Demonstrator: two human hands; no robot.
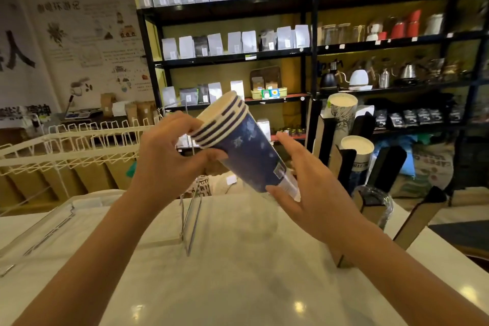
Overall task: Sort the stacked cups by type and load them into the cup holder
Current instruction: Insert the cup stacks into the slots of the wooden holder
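A short stack of blue paper cups [246, 148] with white rims hangs tilted above the counter, rims up and to the left. My left hand [169, 156] grips the stack at the rim end. My right hand [309, 188] cups its base with spread fingers. To the right stands the black-and-tan cup holder [344, 164], its slots angled upward. Two patterned cup stacks sit in it, an upper stack [342, 106] and a lower stack [357, 147]. A clear plastic cup stack [375, 201] sits in a nearer slot.
A white marble counter [238, 272] lies below my hands. A wire stand [190, 219] rises at its middle. A white wire rack [68, 145] spans the left. Black shelves [312, 53] with bags and kettles fill the back.
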